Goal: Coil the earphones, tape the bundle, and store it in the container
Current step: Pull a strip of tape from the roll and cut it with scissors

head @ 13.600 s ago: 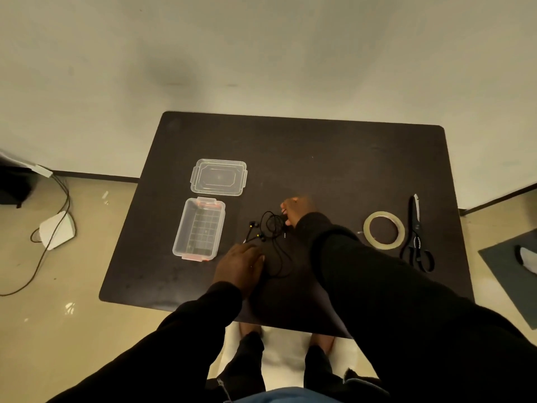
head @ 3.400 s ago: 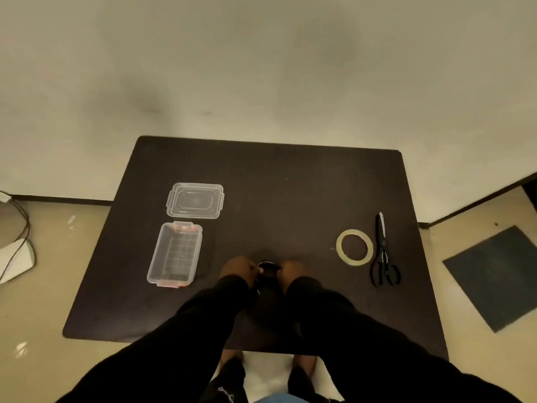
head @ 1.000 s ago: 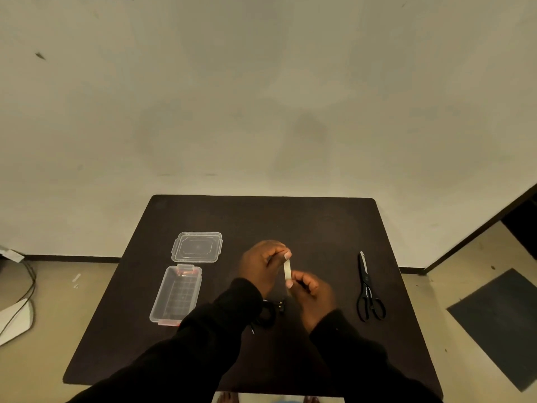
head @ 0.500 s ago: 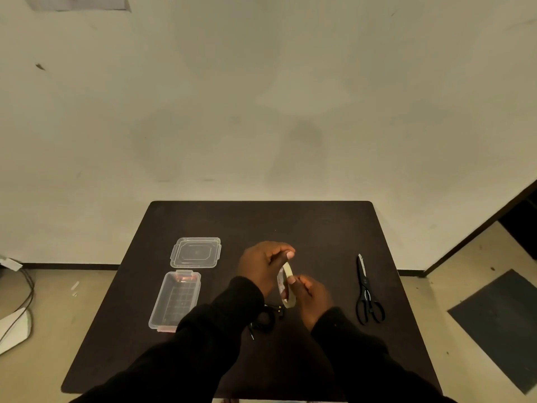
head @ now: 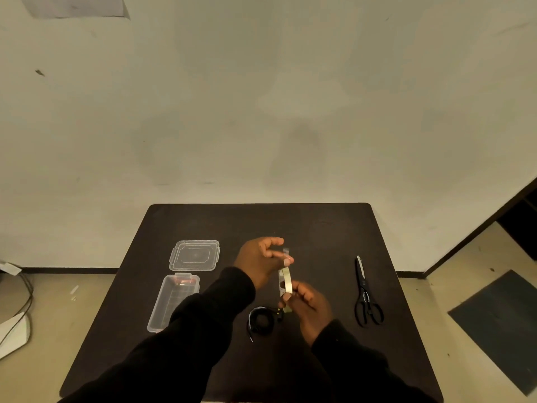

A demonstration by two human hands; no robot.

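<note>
The black earphones (head: 261,320) lie coiled in a small bundle on the dark table (head: 319,228), just below my hands. My right hand (head: 312,308) holds the tape roll (head: 286,282) upright, edge-on to the camera, above the table. My left hand (head: 260,261) is raised just above the roll and pinches the clear free end of the tape between thumb and fingertip. The clear container (head: 174,301) stands open at the left, with its lid (head: 194,255) lying flat behind it.
Black scissors (head: 365,292) lie on the right side of the table, blades pointing away from me. A white wall stands behind the table. On the floor are cables and a white device (head: 13,333) at the left and a dark mat (head: 499,318) at the right.
The earphones went from loose to coiled and now lie on the table. The tape roll was picked up from beside the scissors. In the last half second my left hand pulled the tape end upward.
</note>
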